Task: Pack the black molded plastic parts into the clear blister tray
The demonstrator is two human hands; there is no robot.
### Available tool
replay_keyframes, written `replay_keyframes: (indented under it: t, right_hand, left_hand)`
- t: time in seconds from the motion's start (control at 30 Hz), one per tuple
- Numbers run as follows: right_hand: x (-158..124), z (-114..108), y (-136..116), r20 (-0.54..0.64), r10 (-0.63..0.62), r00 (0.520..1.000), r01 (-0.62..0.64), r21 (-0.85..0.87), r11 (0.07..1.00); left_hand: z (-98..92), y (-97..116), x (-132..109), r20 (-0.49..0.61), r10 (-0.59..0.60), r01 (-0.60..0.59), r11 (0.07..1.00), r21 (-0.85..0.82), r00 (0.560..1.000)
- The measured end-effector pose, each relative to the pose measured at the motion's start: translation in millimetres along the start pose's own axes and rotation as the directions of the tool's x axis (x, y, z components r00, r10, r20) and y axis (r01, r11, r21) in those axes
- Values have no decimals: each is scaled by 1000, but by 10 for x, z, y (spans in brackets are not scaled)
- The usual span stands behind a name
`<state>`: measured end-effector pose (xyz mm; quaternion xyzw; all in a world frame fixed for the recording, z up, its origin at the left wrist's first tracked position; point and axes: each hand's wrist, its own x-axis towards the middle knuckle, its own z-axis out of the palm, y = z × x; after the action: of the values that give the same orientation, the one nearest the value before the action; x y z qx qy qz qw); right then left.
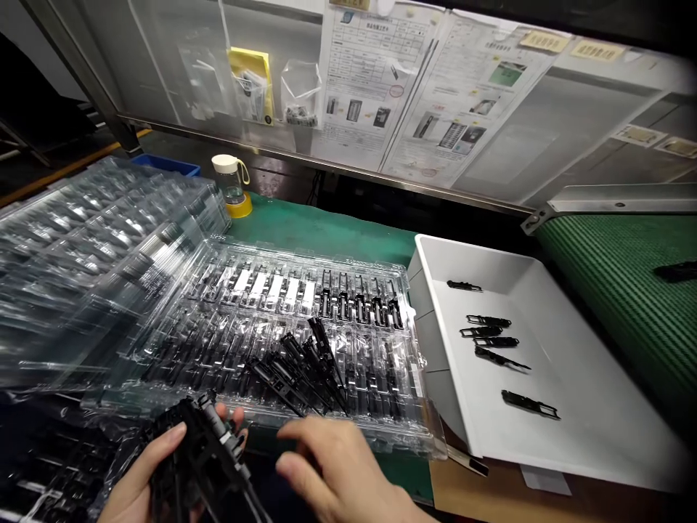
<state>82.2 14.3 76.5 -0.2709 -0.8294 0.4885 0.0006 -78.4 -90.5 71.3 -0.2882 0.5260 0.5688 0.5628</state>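
Observation:
My left hand (142,465) grips a bunch of long black plastic parts (204,454) at the bottom left, its thumb over them and fingertips showing behind. To its right, my right hand (340,465) hovers with thumb and forefinger apart and nothing visible between them; the other fingers are mostly hidden. Just beyond it, a loose heap of similar black parts (305,363) lies on top of a clear plastic blister tray (373,270). Black parts sit in the tray's pockets, standing out in the right half of the back row; several back-row pockets to their left look white.
A white bin (462,414) at right holds several scattered black parts. Beyond it runs a green conveyor belt (626,269). Stacked clear trays (103,240) rise at left, beside a bottle (231,185) on the green table (327,229). Printed sheets (375,87) hang behind.

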Motion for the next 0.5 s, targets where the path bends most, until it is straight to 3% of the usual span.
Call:
replay_keyframes:
  t: [0.07, 0.17, 0.23, 0.4, 0.5]
  right_hand:
    - [81, 56, 104, -184, 52, 982, -97, -244, 965]
    - [184, 150, 258, -232, -21, 973, -94, -477, 874]
    - [210, 183, 318, -250, -88, 964, -47, -488, 871]
    - [118, 115, 251, -409, -221, 885, 104, -288, 952]
    - [21, 50, 153, -437, -345, 831, 197, -348, 916]
  left_hand:
    - [19, 71, 3, -44, 30, -31, 999, -14, 999]
    - [71, 172, -6, 35, 85, -83, 996, -43, 996]
    - [102, 200, -15, 78, 103, -99, 994, -54, 992]
    - [119, 155, -70, 121, 25, -22, 999, -24, 992]
    - [84, 136, -105, 221, -50, 60, 998, -37, 974]
